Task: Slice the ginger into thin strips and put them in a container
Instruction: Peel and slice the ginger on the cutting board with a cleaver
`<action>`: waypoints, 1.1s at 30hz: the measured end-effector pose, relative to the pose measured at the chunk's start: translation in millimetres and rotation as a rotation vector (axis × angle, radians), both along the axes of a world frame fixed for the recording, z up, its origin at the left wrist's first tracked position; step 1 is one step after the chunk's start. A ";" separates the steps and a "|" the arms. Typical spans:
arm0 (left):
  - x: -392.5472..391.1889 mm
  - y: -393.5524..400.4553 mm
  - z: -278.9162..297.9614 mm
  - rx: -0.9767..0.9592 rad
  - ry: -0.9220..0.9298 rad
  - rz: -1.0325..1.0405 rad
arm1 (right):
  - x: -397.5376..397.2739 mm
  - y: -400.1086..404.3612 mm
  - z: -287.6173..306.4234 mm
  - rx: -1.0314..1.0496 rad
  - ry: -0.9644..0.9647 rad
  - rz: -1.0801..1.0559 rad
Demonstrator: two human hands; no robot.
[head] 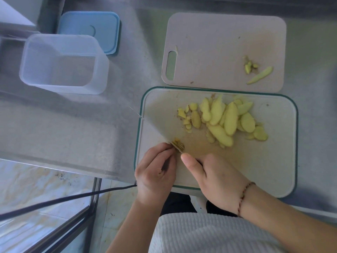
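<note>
Low in the frame, my left hand (156, 170) pinches a small ginger piece (178, 144) on the green-rimmed board (269, 170). My right hand (217, 177) curls around a knife handle, mostly hidden. Ginger slices (230, 119) lie mid-board; the clear container (62, 63) sits upper left.

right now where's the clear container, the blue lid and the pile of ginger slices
clear container (102, 75): head view, on its near right wall
blue lid (102, 21): head view, on its flat top
pile of ginger slices (230, 118): head view, on a long middle slice
</note>
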State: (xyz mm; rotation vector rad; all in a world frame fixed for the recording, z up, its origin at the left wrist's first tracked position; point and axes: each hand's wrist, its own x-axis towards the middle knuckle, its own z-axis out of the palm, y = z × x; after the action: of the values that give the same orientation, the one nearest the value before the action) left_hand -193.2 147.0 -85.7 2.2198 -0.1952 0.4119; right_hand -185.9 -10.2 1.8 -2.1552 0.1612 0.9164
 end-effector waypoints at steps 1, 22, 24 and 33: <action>-0.2 0.1 -0.5 0.003 0.002 0.000 | 2.2 0.7 -1.9 -0.004 0.002 -0.003; 0.6 -3.0 5.5 0.013 0.022 0.027 | -8.1 -23.8 15.4 0.069 -0.075 -0.074; 0.7 -3.2 5.6 0.010 0.022 0.023 | -8.7 -20.0 16.1 0.082 -0.072 -0.064; 1.0 -5.7 8.6 -0.023 0.031 0.035 | -12.7 -19.8 15.7 0.030 -0.063 0.008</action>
State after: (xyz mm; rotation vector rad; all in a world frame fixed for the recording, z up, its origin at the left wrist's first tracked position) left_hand -192.2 141.3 -77.2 2.2085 -0.1347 0.3967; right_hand -198.6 -30.0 17.5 -2.1555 0.1067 0.8493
